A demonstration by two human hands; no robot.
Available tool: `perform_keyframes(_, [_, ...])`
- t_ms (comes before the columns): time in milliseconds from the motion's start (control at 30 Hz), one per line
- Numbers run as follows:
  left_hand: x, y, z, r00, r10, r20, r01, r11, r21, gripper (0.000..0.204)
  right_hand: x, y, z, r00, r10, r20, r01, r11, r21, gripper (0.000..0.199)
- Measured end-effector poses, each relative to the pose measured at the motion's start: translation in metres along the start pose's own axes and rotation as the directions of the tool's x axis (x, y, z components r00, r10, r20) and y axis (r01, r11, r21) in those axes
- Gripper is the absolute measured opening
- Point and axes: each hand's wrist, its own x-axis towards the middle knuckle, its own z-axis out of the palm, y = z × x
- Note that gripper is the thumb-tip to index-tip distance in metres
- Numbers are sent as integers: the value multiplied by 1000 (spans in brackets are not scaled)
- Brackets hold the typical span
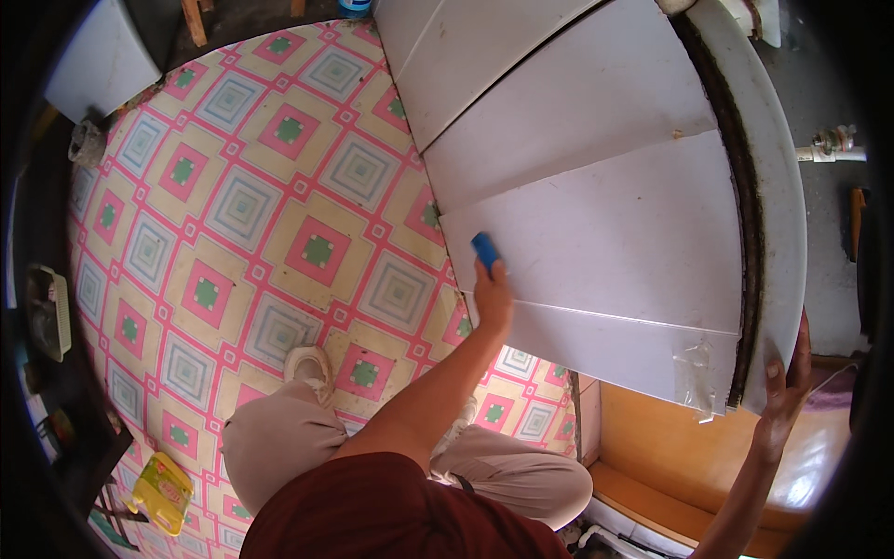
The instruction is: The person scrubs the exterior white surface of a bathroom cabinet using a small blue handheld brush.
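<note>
Head view: left hand point(492, 296) fingers closed around blue sponge point(484, 250), right hand point(785, 380) fingers curled over white panel point(605, 214) edge.

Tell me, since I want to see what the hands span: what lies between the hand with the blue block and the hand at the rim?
In the head view, only bare white panels lie between the left hand, holding the blue block, and the right hand; a clear tape scrap sits near the right hand.

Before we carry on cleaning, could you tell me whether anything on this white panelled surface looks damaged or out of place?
Yes: a crumpled strip of clear tape or plastic film hangs off the lower corner of the white panelled surface, and a dark grimy band runs along its curved edge. The left hand holds a small blue block; the right hand grips the rim.
</note>
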Motion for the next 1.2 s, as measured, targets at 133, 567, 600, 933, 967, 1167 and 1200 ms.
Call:
perform_keyframes(133, [-74, 129, 20, 931, 125, 342, -118, 992, -41, 60, -4, 0, -2, 999, 44, 7, -45, 998, 46, 81])
perform_keyframes(567, [-64, -2, -10, 983, 59, 176, -102, 964, 246, 59, -4, -6, 1, 999, -6, -31, 8, 999, 40, 75])
perform_keyframes(600, [-55, -20, -15, 991, -33, 128, -9, 949, 314, 58, -5, -6, 1, 999, -17, -32, 19, 998, 56, 74])
perform_keyframes(933, [-146, 119, 8, 789, 265, 555, -182, 962, -201, 66, -3, -7, 1, 999, -32, -32, 33, 999, 10, 73])
perform_keyframes(967, [-145, 120, 11, 758, 376, 533, -293, 926, -238, 67, -3, -6, 1, 999, -34, -36, 33, 999, -22, 73])
perform_keyframes(1167, [-93, 74, 9, 830, 353, 432, -390, 921, -3, 64, -2, 7, 0, 998, -6, -63, 4, 1000, -27, 74])
perform_keyframes(1200, [-82, 57, 8, 875, 329, 356, -363, 931, 30, 63, -3, 11, -4, 999, 7, -50, -9, 999, -45, 75])
